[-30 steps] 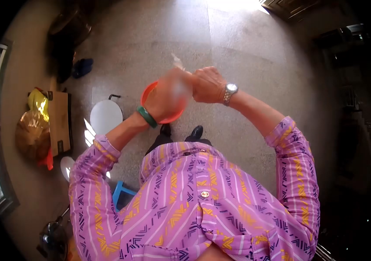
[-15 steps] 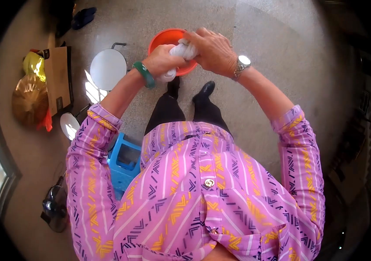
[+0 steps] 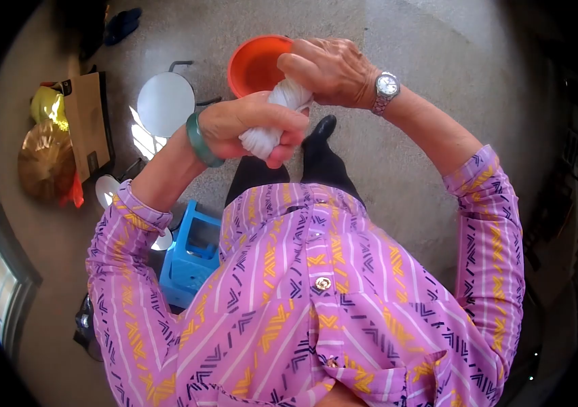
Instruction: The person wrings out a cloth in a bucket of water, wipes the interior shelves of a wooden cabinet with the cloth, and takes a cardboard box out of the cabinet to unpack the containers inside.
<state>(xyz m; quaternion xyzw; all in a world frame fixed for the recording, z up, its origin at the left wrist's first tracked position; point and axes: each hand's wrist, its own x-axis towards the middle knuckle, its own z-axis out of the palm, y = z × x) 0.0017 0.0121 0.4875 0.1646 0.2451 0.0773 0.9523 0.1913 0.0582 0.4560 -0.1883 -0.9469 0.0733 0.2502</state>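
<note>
A white cloth (image 3: 290, 95), bunched and twisted, is gripped by both hands. My left hand (image 3: 252, 125), with a green bangle on its wrist, wraps round the lower end, and a bulge of cloth sticks out below the fingers. The fingers of my right hand (image 3: 330, 71), which has a watch at the wrist, are closed on the upper end. An orange basin (image 3: 255, 64) stands on the floor just beyond the hands, partly covered by them.
A round white-topped stool (image 3: 165, 105) stands to the left of the basin. The blue plastic stool (image 3: 187, 268) is close by my left side. Farther left are a cardboard box (image 3: 89, 122) and a yellow bag (image 3: 47, 103). Dark shoes (image 3: 123, 26) lie at the upper left.
Both hands have shifted with the cloth, the left one down and nearer the body. The left hand now wraps more of the cloth, and more of the basin's inside shows.
</note>
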